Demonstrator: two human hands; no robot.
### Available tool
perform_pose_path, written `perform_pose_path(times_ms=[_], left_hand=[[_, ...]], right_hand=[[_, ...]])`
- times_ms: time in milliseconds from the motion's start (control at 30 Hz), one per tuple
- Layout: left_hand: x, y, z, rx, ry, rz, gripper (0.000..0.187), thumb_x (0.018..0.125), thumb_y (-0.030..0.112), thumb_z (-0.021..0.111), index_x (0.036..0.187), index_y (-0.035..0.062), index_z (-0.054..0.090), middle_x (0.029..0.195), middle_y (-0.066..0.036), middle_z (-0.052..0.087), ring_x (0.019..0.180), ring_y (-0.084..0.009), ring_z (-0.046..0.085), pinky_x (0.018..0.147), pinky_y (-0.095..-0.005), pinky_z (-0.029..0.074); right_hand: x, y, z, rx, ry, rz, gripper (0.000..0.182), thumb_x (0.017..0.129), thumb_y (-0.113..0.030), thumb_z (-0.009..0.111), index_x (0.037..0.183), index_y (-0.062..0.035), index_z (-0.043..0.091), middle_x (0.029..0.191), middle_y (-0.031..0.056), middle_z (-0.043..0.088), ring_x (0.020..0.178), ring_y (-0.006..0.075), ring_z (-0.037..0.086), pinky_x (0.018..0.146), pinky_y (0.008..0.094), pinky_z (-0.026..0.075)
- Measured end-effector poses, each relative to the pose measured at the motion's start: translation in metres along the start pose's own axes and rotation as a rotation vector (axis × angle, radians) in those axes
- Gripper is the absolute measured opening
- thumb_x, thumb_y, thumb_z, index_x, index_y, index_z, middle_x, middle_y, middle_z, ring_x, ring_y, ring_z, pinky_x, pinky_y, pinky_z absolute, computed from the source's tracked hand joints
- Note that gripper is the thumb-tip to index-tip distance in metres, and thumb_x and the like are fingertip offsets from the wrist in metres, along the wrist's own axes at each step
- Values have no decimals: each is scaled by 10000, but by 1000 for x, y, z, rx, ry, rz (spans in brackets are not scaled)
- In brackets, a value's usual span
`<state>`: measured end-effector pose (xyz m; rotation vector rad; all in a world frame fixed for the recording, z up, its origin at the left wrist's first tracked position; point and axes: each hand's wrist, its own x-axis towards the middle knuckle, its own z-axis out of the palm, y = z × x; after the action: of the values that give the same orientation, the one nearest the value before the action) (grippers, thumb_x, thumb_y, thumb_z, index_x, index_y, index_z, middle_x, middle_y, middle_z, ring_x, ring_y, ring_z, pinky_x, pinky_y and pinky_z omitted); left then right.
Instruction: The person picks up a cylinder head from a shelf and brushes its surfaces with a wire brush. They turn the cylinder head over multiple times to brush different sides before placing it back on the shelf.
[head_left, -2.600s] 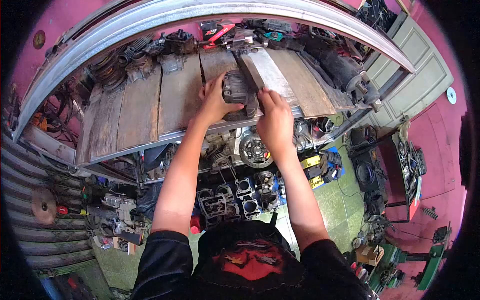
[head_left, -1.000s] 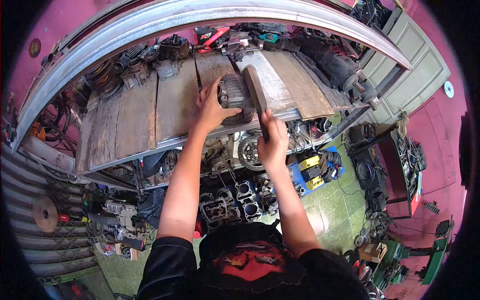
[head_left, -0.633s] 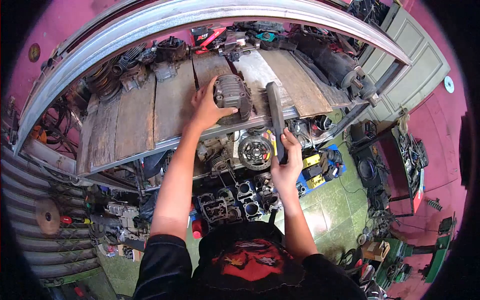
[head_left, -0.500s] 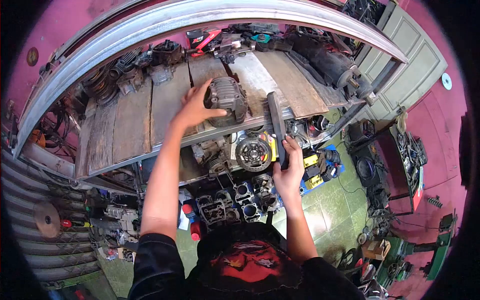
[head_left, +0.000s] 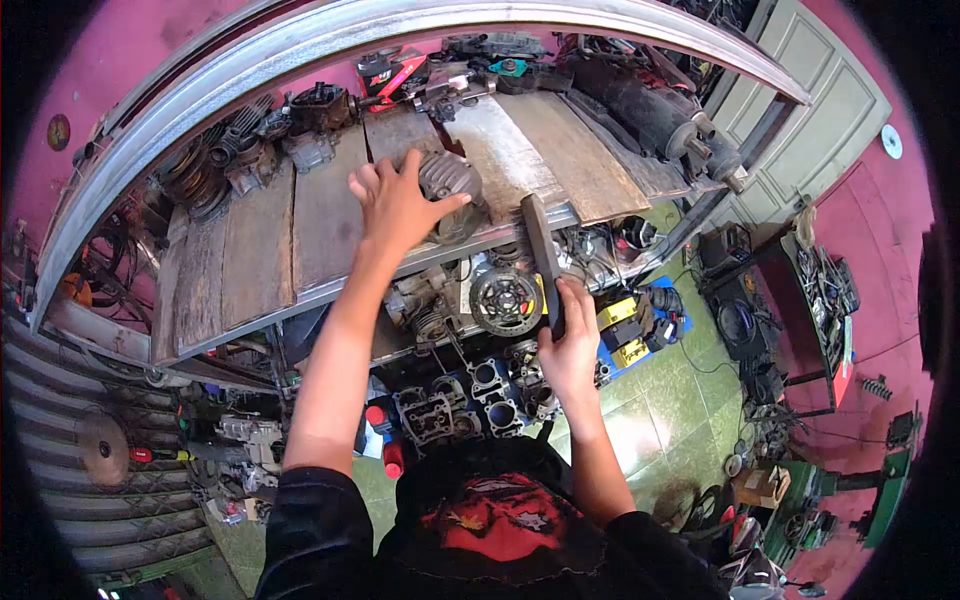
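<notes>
On the plank shelf (head_left: 330,220), near its front edge, sits a grey finned engine cylinder (head_left: 452,178). My left hand (head_left: 392,205) grips it from the left, thumb across its front and index finger at its top, the other fingers partly raised off it. The lower part of the cylinder is partly hidden behind the thumb. My right hand (head_left: 572,345) is closed around the lower end of a long, flat dark bar (head_left: 542,250). The bar stands tilted, its upper end overlapping the shelf's metal front edge in this view, just right of the cylinder.
Engine parts (head_left: 305,140) line the back of the shelf, with a dark muffler (head_left: 640,110) at the right. Below the shelf are a brake disc (head_left: 507,302) and engine blocks (head_left: 500,405). A metal beam (head_left: 480,18) crosses above; red bottles (head_left: 390,455) stand below.
The cylinder has been tipped or turned under my left hand, showing less of its body. My right hand and the bar have moved slightly left in view.
</notes>
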<state>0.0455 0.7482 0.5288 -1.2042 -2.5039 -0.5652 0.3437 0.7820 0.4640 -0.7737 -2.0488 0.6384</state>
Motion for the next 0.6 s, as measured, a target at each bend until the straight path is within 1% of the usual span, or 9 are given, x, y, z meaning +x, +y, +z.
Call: perform_pose_path(times_ms=[33, 100, 133, 267, 367, 433, 467, 567, 600], left_hand=[[-2, 11, 0, -1, -1, 5, 980, 770, 801, 759, 1457, 126, 581, 1345, -278, 608, 1333, -448, 449, 1174, -633, 203], [-5, 29, -1, 165, -2, -135, 1016, 785, 834, 715, 1468, 99, 556, 1340, -307, 606, 1332, -455, 459, 1177, -653, 198], [-4, 32, -5, 165, -40, -152, 1041, 800, 858, 676, 1477, 79, 539, 1367, -354, 589, 1363, -472, 455, 1188, -676, 184], [3, 33, -26, 161, -198, -183, 1078, 784, 840, 708, 1528, 87, 506, 1418, -362, 573, 1421, -495, 422, 1225, -693, 130], [12, 14, -24, 163, -211, -79, 1097, 727, 786, 804, 1516, 79, 515, 1452, -319, 562, 1441, -498, 417, 1235, -726, 109], [20, -1, -24, 117, -153, 69, 1191, 662, 743, 870, 1580, 106, 461, 1555, -224, 529, 1514, -485, 355, 1250, -733, 58], [26, -17, -7, -76, -148, 109, 1194, 631, 707, 903, 1595, 156, 465, 1623, -145, 494, 1538, -440, 339, 1247, -717, 89], [32, -29, 1, -242, -276, 193, 1151, 633, 688, 909, 1584, 192, 492, 1622, -138, 501, 1547, -395, 344, 1248, -686, 122], [30, -30, 4, -223, -229, 221, 1126, 627, 679, 915, 1568, 205, 515, 1605, -137, 520, 1530, -380, 374, 1241, -650, 156]], right_hand=[[-1, -1, 0, -1, 4, 3, 711, 689, 172, 618, 1387, 40, 606, 1400, 244, 599, 1323, 443, 599, 1162, 454, 471], [-1, -3, 0, 4, -26, 19, 711, 689, 169, 627, 1389, 44, 604, 1399, 242, 597, 1320, 443, 600, 1156, 455, 476], [-2, -4, -1, -9, -34, 13, 712, 692, 166, 632, 1393, 45, 602, 1400, 241, 594, 1319, 440, 601, 1149, 452, 481], [-3, -5, 1, 2, -69, 29, 712, 723, 155, 639, 1425, 68, 560, 1421, 261, 573, 1319, 460, 580, 1151, 468, 481], [0, -11, 4, 9, -68, 36, 713, 721, 156, 635, 1424, 75, 556, 1425, 270, 568, 1321, 471, 574, 1155, 474, 478], [5, -14, 11, 21, -46, 16, 699, 718, 153, 623, 1410, 73, 576, 1411, 262, 585, 1308, 460, 591, 1140, 464, 489], [8, -17, 15, 33, -22, -8, 686, 715, 151, 611, 1396, 72, 596, 1397, 253, 603, 1295, 450, 608, 1125, 454, 499], [21, -34, 34, -36, -53, 40, 658, 726, 131, 615, 1382, 78, 605, 1397, 259, 606, 1287, 449, 606, 1122, 460, 497], [25, -43, 39, -1, -71, 78, 647, 725, 121, 618, 1372, 84, 608, 1380, 264, 613, 1283, 449, 604, 1136, 461, 485]])
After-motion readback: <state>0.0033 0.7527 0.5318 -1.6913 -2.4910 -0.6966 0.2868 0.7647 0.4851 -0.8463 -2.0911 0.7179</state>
